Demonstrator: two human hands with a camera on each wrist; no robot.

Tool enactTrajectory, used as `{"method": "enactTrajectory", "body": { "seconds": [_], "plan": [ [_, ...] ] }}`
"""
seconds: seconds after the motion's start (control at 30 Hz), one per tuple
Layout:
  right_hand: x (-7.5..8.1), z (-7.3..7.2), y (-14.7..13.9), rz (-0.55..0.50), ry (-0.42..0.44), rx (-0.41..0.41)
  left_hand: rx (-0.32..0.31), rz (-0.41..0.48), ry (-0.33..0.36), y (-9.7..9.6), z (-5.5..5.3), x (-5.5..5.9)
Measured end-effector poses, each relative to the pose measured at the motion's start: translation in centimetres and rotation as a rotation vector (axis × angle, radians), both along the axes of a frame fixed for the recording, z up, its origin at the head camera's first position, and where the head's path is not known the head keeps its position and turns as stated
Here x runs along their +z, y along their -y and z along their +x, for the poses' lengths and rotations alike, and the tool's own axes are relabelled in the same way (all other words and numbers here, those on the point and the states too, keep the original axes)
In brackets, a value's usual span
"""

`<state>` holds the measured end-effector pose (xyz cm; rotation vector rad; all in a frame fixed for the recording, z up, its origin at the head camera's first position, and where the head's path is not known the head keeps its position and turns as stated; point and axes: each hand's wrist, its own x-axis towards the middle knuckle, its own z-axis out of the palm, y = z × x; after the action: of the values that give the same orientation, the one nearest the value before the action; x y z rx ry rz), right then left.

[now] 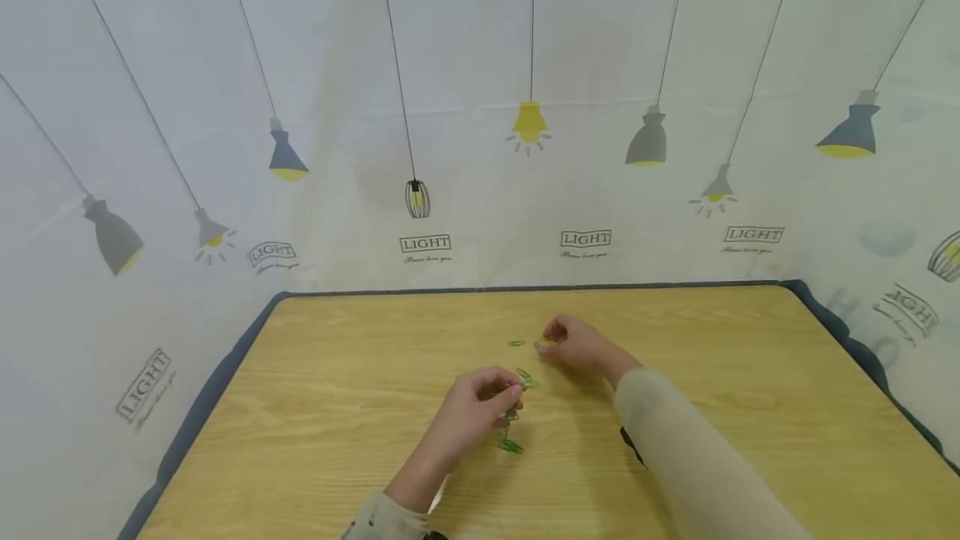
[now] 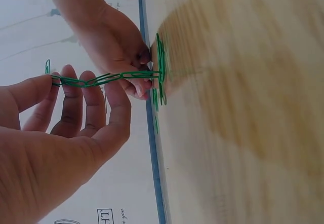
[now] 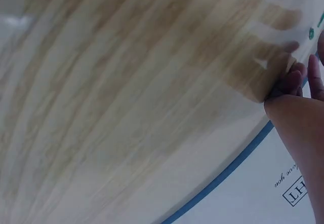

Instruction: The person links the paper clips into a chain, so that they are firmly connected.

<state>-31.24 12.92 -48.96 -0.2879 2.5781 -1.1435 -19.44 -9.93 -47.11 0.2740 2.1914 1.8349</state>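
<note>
My left hand (image 1: 474, 408) pinches the top of a chain of linked green paper clips (image 2: 104, 78) between thumb and index finger; its other fingers are spread loosely behind the chain. One clip (image 2: 48, 66) sticks out past the fingertips. The chain hangs down to the wooden table, its lower clips (image 1: 511, 446) bunched close over the wood. Farther forward and to the right, my right hand (image 1: 581, 346) is low at the tabletop, thumb and index finger pinching a single green paper clip (image 1: 537, 347). In the right wrist view, the hand's fingertips are partly cut off by the frame edge.
A loose green paper clip (image 1: 517, 343) lies left of the right hand, and another clip (image 1: 523, 374) shows just beyond the left fingertips. The wooden table (image 1: 337, 440) has a dark blue edge (image 1: 420, 292) against a pale wall covering (image 1: 480, 148) printed with lamps.
</note>
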Motion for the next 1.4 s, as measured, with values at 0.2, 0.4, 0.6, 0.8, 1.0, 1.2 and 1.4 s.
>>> {"method": "enactTrajectory", "body": {
  "seconds": [0.2,0.4,0.6,0.8,1.0,1.2,1.4],
  "plan": [
    [-1.0,-0.3,-0.4,0.013,-0.028,-0.02,-0.014,-0.012,0.004,-0.2,-0.2,0.1],
    [-0.9,-0.1,0.0,0.015,-0.005,-0.022,-0.016,-0.029,0.004,0.1,-0.1,0.2],
    [-0.8,-0.1,0.5,0.004,-0.015,-0.053,-0.019,-0.029,0.009,0.1,-0.2,0.3],
    [-1.3,-0.2,0.6,0.03,-0.028,-0.05,-0.024,-0.032,0.016,0.0,-0.1,0.2],
    [-1.0,0.1,0.2,0.017,-0.04,-0.02,-0.025,-0.027,0.023,0.0,0.0,0.3],
    [-0.7,0.5,-0.2,-0.008,-0.027,0.028,-0.031,-0.023,0.022,0.0,0.1,0.3],
    [-0.4,0.3,-0.8,-0.041,0.043,0.064,-0.041,-0.026,0.009,0.0,0.0,0.4]
  ]
}}
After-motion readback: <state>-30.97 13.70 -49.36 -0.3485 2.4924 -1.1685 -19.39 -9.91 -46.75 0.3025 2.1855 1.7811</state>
